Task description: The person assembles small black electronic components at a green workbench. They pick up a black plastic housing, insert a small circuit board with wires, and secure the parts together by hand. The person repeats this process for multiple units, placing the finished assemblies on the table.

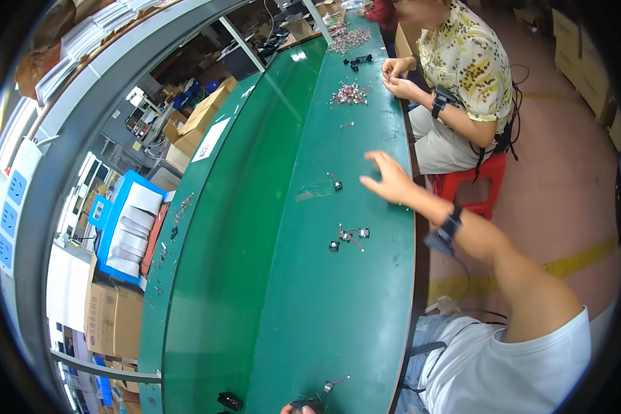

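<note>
My right hand (pixel 388 178) reaches over the table's right edge, thumb and fingers apart, with nothing visible in it. A small black part with short wires (pixel 337 185) lies to its left, beside a clear plastic piece (pixel 314 190). Nearer, several small black parts with red and white wires (pixel 348 237) lie in a loose cluster. At the bottom edge only the fingertips of my left hand (pixel 307 410) show, around a dark object (pixel 302 403) that I cannot make out. Just beyond them sits another wired part (pixel 329 386).
A green workbench (pixel 310 290) runs away from me. A co-worker (pixel 462 76) on a red stool (pixel 470 185) handles something small near a pile of wired parts (pixel 350 94). A black object (pixel 230 401) lies at the lower left. A blue bin (pixel 102 238) and cartons (pixel 117 314) stand left.
</note>
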A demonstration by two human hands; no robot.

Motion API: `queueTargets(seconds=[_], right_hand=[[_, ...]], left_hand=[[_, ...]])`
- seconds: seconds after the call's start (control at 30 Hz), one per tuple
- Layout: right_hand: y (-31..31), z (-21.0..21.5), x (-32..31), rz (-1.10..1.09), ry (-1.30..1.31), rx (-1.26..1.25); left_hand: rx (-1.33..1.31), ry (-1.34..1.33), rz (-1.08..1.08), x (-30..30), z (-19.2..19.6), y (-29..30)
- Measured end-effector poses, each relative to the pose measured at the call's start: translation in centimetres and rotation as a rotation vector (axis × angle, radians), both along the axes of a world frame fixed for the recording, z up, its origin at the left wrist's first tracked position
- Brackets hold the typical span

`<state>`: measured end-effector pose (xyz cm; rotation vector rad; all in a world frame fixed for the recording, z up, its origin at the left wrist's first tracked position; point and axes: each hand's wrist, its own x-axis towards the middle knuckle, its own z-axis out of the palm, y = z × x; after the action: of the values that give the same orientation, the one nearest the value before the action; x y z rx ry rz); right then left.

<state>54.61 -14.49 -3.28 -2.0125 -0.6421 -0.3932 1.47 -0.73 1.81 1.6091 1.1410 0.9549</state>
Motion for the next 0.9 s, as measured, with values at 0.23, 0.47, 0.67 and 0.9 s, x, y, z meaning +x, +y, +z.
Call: queueTargets(seconds=[0.23,0.47,0.67,0.9], right_hand=[[-3.0,0.5,-8.7,0.307,0.0,-0.059],[2.6,7.2,-17.1,1.104,0.089,-0.087],[10.0,8.6,-27.2,1.467,-0.27,-0.561],[12.6,4.8,-30.8,1.541,-0.238,-0.614]], left_hand=[[0.035,0.086,-0.057,0.7,-0.2,0.0],[0.092,0.099,-0.112,-0.1,0.6,0.1],[0.118,0.114,-0.115,-0.5,1.2,0.4],[0.125,0.105,-0.151,-2.2,1.6,0.6]])
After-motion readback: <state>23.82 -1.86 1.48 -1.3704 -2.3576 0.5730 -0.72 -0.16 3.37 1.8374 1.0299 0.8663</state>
